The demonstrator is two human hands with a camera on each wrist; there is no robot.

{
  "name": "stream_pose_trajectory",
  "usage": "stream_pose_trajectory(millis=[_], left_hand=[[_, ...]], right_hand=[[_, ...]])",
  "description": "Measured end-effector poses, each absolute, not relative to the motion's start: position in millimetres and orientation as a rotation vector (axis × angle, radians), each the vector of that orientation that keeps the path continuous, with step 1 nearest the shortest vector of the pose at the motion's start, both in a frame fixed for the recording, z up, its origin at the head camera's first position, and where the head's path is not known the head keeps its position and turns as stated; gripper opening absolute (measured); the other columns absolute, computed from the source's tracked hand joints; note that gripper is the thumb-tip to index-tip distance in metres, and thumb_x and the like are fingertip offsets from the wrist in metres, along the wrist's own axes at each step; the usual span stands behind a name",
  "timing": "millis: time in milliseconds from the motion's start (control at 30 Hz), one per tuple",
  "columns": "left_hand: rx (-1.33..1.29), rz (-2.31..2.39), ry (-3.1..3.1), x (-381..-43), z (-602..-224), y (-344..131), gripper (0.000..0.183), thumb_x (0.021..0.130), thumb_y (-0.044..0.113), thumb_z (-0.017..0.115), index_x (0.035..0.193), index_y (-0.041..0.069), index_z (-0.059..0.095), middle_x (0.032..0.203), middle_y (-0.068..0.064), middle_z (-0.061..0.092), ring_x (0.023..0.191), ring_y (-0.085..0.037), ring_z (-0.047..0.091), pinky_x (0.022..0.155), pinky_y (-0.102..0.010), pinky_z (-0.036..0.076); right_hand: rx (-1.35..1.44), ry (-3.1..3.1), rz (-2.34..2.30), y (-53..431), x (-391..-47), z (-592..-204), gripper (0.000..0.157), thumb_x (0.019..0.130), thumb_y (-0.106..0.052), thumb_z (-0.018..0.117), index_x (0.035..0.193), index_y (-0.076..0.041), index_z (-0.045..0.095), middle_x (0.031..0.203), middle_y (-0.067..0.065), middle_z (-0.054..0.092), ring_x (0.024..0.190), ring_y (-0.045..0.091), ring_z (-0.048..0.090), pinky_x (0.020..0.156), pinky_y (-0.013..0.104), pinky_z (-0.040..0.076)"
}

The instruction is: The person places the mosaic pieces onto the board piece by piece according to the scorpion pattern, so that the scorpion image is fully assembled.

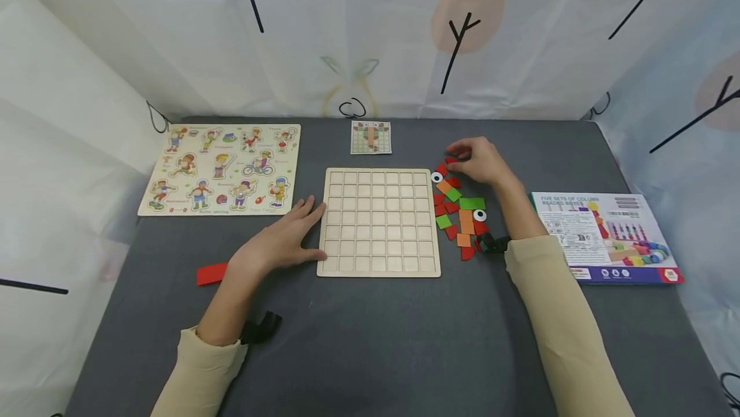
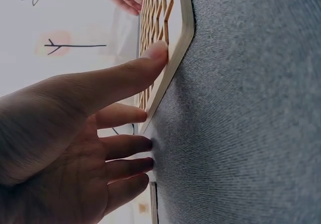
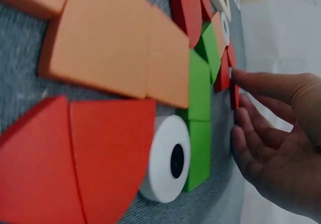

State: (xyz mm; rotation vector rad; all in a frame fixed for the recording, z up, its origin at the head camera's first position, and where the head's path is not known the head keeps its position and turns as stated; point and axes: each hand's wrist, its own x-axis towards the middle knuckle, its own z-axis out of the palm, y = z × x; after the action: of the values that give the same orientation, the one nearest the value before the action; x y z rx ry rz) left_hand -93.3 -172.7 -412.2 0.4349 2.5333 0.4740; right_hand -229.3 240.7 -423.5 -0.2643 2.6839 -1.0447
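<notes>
The wooden grid board (image 1: 378, 222) lies flat in front of you, near the middle of the dark table (image 1: 370, 346). Your left hand (image 1: 280, 237) is spread at its left edge, fingers straight, with the thumb tip on the rim and the index fingertip against the side. Close along the board's right edge lie the flat coloured pieces: red, green (image 1: 472, 203) and orange (image 1: 466, 221), with two white eye discs (image 1: 479, 215) among them. Your right hand (image 1: 481, 161) is at the far end of that cluster, its fingers loosely bent and its thumb and fingertips at a red piece (image 1: 451, 160); you may be pinching it or only touching it, I cannot tell which. Beyond the board is a small picture card (image 1: 370, 138). A puzzle board with figures (image 1: 220, 173) lies to your far left, a red block (image 1: 211, 274) beside your left forearm, and a printed box (image 1: 607, 237) to your right.
</notes>
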Motion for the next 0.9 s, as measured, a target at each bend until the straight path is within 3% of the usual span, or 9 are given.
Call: stream_pose_trajectory(millis=[167,433,700,900], left_hand=[[0.429,0.507,2.521,-92.3,-413.5,-173.9,0.105,0.096,0.040,0.084,0.175,0.011,0.022,0.183,-0.023,0.010,0.171,-0.045,0.007,0.131,-0.067,0.030],[0.444,0.547,2.511,-91.8,-418.5,-177.0,0.110,0.094,0.042,0.086,0.175,0.011,0.019,0.183,-0.024,0.006,0.171,-0.045,0.003,0.132,-0.067,0.028],[0.470,0.594,2.504,-92.6,-419.5,-177.5,0.110,0.093,0.039,0.087,0.174,0.008,0.020,0.182,-0.027,0.008,0.170,-0.049,0.003,0.133,-0.067,0.025],[0.464,0.605,2.499,-91.9,-421.1,-177.7,0.110,0.093,0.039,0.087,0.174,0.008,0.020,0.182,-0.026,0.007,0.170,-0.049,0.002,0.133,-0.066,0.025]], right_hand=[[-0.263,2.669,-1.072,244.4,-232.3,-428.9,0.040,0.102,-0.008,0.074,0.139,0.007,0.068,0.135,0.032,0.066,0.123,0.044,0.062,0.108,0.056,0.051],[-0.225,2.670,-1.040,246.2,-233.2,-431.3,0.038,0.103,-0.015,0.076,0.136,0.003,0.071,0.131,0.028,0.068,0.117,0.037,0.063,0.097,0.042,0.049],[-0.260,2.719,-0.972,248.4,-232.3,-431.9,0.036,0.103,-0.016,0.074,0.132,0.006,0.072,0.123,0.028,0.070,0.111,0.039,0.065,0.096,0.045,0.052],[-0.265,2.757,-0.955,249.0,-231.7,-434.2,0.035,0.104,-0.016,0.073,0.130,0.007,0.072,0.121,0.029,0.072,0.109,0.039,0.068,0.091,0.039,0.052]])
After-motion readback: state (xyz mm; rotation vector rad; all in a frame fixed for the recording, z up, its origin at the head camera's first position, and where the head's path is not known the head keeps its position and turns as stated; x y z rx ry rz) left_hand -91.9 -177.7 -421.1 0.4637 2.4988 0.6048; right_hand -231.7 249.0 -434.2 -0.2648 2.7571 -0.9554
